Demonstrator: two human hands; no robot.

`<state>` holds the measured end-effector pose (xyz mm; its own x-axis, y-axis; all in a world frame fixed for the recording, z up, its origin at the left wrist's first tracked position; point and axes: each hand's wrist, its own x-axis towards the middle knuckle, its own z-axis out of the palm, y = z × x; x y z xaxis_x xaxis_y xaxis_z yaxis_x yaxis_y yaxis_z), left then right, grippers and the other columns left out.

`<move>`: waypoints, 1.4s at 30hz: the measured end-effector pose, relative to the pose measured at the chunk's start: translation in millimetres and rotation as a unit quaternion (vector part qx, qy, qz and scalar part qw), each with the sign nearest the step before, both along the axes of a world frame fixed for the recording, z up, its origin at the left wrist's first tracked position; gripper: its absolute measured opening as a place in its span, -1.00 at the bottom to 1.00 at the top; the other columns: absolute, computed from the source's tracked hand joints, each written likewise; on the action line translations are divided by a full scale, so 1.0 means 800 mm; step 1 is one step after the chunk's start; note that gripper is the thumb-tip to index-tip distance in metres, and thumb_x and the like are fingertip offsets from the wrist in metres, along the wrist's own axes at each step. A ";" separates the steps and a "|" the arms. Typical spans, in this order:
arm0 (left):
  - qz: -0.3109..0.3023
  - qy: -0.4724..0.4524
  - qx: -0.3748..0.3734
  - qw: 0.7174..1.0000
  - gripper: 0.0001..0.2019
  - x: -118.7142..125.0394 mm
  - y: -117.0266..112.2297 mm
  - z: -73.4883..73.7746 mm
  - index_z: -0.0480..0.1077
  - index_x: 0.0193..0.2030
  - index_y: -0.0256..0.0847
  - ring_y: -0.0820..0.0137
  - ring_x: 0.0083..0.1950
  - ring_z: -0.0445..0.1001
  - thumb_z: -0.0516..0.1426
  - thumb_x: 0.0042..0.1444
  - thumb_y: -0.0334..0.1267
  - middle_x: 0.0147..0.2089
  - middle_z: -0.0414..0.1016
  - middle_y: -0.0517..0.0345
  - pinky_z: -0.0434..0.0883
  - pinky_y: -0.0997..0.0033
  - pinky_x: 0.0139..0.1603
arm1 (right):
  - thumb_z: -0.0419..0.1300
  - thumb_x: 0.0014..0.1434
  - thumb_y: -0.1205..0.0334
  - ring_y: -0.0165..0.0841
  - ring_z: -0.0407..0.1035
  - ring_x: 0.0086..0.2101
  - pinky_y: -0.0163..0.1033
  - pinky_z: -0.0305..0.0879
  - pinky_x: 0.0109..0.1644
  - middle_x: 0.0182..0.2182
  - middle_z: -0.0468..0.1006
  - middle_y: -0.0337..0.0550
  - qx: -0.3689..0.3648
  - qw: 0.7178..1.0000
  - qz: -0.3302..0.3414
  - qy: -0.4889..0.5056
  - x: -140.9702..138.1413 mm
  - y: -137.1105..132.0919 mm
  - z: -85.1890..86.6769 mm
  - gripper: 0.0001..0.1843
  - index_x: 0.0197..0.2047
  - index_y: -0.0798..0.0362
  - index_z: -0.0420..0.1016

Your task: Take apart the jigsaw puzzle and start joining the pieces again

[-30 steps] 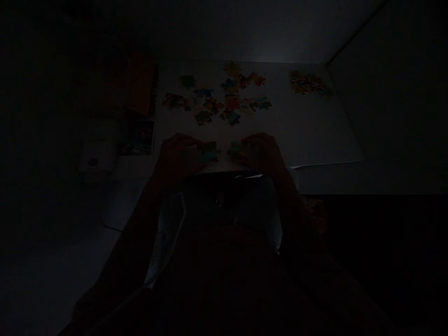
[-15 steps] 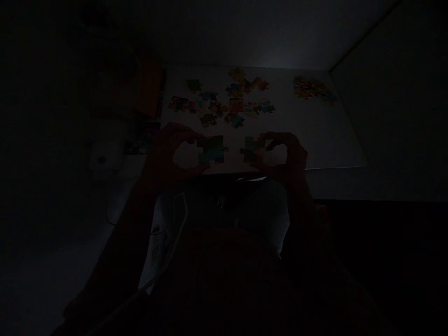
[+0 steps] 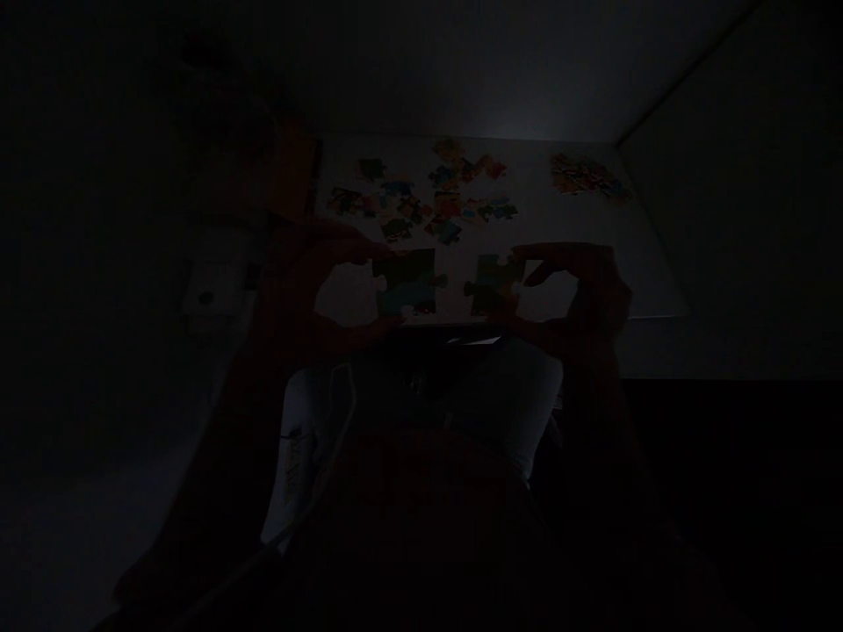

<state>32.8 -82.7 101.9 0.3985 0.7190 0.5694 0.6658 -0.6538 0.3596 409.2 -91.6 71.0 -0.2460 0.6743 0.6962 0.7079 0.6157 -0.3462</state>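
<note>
Very dark, underexposed, heavy shadows throughout.

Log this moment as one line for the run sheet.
left hand: pinches left jigsaw section | right hand: pinches right jigsaw section | sections: apart | beyond: loose jigsaw pieces on white board

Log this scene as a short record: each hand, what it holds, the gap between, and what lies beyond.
Left hand: holds left puzzle section by its edges
Right hand: holds right puzzle section by its edges
Sections: apart, not touching
Beyond: loose pieces on white board
Far right: heap of pieces
Light: very dim
</note>
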 end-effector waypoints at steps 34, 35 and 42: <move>0.024 0.023 -0.024 0.999 -0.36 0.004 -0.010 0.020 0.56 0.44 0.27 -0.09 0.42 0.62 0.40 0.36 0.44 0.37 0.69 0.09 0.62 -0.33 0.47 | 0.51 0.39 -0.45 0.21 0.75 -0.02 0.50 0.61 0.16 0.18 0.82 -0.10 -0.006 1.000 0.003 -0.030 0.007 -0.005 0.011 -0.24 0.55 -0.49 0.62; 0.024 0.022 -0.020 0.999 -0.37 0.004 -0.010 0.019 0.56 0.44 0.28 -0.09 0.40 0.63 0.41 0.37 0.42 0.37 0.70 0.09 0.62 -0.33 0.46 | 0.52 0.38 -0.44 0.20 0.74 -0.03 0.51 0.60 0.18 0.17 0.83 -0.10 -0.008 0.999 -0.005 -0.034 0.006 -0.005 0.010 -0.25 0.53 -0.48 0.62; 0.016 -0.006 -0.014 1.000 -0.41 -0.005 0.014 -0.027 0.56 0.41 0.18 0.00 0.29 0.66 0.44 0.37 0.29 0.25 0.70 0.04 0.64 -0.24 0.37 | 0.56 0.37 -0.39 0.04 0.71 -0.13 0.37 0.54 0.22 0.09 0.85 -0.06 -0.035 0.998 -0.024 -0.047 -0.015 0.030 -0.040 -0.29 0.41 -0.24 0.66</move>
